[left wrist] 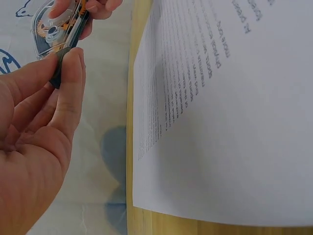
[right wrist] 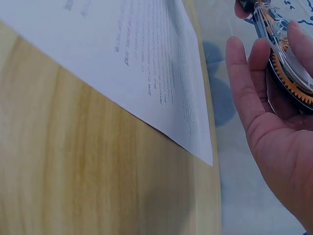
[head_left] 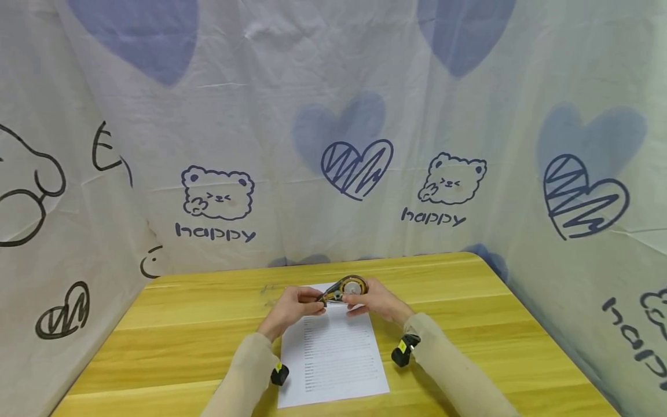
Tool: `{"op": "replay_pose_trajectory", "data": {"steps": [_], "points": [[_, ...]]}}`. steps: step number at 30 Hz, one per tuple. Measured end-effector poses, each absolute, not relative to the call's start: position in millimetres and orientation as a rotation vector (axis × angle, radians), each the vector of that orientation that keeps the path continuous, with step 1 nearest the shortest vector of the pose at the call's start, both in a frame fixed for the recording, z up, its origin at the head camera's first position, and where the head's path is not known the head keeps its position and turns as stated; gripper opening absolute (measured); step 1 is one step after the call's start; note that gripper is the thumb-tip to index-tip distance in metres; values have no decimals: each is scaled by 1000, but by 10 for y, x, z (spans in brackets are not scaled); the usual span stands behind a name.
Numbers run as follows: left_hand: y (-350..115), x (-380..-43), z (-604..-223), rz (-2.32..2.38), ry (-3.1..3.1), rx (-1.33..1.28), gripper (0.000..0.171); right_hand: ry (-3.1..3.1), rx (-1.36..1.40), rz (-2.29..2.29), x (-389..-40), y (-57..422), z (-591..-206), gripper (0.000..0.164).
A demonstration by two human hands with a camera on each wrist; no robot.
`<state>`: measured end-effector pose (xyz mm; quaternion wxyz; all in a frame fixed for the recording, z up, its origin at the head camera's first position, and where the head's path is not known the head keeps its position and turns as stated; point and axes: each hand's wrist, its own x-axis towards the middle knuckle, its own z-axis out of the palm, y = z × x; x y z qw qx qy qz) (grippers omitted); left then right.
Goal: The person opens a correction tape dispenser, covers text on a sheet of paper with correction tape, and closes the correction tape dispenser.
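Observation:
A correction tape dispenser (head_left: pixel 352 286) with a clear case and orange gears is held above the far end of a printed sheet of paper (head_left: pixel 341 359). My right hand (head_left: pixel 379 301) grips its wide, round end, with the thumb on the clear side in the right wrist view. At the narrow end, my left hand (head_left: pixel 289 308) pinches the dark tip piece (left wrist: pixel 58 73) between thumb and forefinger. Orange gear teeth (right wrist: pixel 288 81) show along the case beside my right fingers. My left fingertips hide part of the tip.
The paper lies on a yellow wood-grain table (head_left: pixel 198 341), its text lines running across it. A white curtain (head_left: pixel 281 145) with blue hearts and bear drawings hangs behind the table and along both sides. Each wrist wears a small black camera (head_left: pixel 279 374).

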<state>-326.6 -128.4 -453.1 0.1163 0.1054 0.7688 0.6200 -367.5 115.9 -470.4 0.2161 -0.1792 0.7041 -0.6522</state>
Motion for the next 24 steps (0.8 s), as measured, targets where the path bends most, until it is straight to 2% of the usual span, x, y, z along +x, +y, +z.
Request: {"op": "replay_pose_trajectory", "data": {"steps": [24], "points": [[-1280, -3295, -4598, 1795, 2309, 362, 28, 1996, -517, -1767, -3646, 1087, -4751, 53]]}}
